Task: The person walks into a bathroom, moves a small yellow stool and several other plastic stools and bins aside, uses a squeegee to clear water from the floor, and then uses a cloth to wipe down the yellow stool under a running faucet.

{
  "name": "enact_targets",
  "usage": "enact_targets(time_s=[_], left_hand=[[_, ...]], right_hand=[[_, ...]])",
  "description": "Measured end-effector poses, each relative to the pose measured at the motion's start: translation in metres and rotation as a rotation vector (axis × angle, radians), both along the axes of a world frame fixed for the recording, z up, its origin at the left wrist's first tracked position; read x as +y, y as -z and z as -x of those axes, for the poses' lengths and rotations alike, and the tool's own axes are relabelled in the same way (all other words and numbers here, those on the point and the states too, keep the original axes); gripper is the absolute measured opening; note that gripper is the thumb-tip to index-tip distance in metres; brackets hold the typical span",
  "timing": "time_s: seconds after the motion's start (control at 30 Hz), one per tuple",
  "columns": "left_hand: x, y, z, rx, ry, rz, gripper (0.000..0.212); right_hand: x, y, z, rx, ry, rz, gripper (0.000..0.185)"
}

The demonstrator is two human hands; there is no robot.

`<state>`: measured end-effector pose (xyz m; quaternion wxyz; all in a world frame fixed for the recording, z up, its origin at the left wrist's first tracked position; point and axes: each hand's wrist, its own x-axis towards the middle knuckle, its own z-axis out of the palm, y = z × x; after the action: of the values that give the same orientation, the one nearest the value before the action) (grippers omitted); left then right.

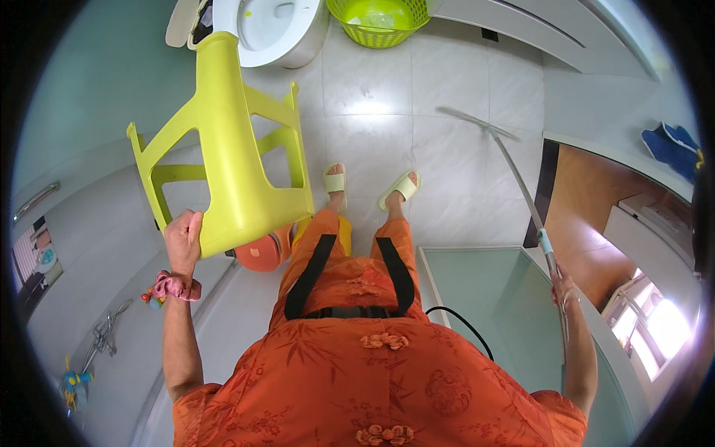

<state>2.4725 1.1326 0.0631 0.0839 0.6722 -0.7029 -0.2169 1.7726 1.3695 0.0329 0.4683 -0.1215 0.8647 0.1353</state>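
Observation:
My left hand (183,237) grips the edge of a yellow-green plastic stool (229,139), which is raised and tilted on its side, its legs spread to left and right. Around that wrist sits a pink scrunchie (177,286). On the other side, my right hand (563,286) is closed around the pole of a floor squeegee (519,179). Its thin blade slants across the tiles near the doorway, blurred at one end. The pole runs down past my right forearm.
A toilet (279,33) stands at the top, beside a green plastic basket (380,25). An orange-red rounded object (260,251) lies behind my legs. A glass panel (480,285) is at right, near a doorway with a brown floor (581,207). Pale tiles (368,139) surround my slippers.

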Motion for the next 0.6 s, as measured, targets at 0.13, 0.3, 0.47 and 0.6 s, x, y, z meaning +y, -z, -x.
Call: enact_targets(time_s=[0.13, 0.3, 0.47, 0.6], left_hand=[[-0.003, 0.003, -0.01, -0.082, 0.073, 0.002, 0.028], [-0.002, 0.012, -0.025, -0.084, 0.135, 0.003, 0.028], [0.005, 0.014, -0.037, -0.074, 0.087, -0.026, 0.027], [0.003, 0.015, -0.035, -0.013, 0.104, -0.006, 0.027]], right_hand=[[-0.03, 0.078, -0.008, -0.127, 0.235, 0.138, 0.035], [-0.043, 0.151, -0.031, -0.138, 0.232, 0.091, 0.019], [-0.008, 0.114, -0.103, -0.178, 0.314, -0.008, 0.024], [0.004, 0.066, -0.167, -0.181, 0.362, -0.033, 0.025]])
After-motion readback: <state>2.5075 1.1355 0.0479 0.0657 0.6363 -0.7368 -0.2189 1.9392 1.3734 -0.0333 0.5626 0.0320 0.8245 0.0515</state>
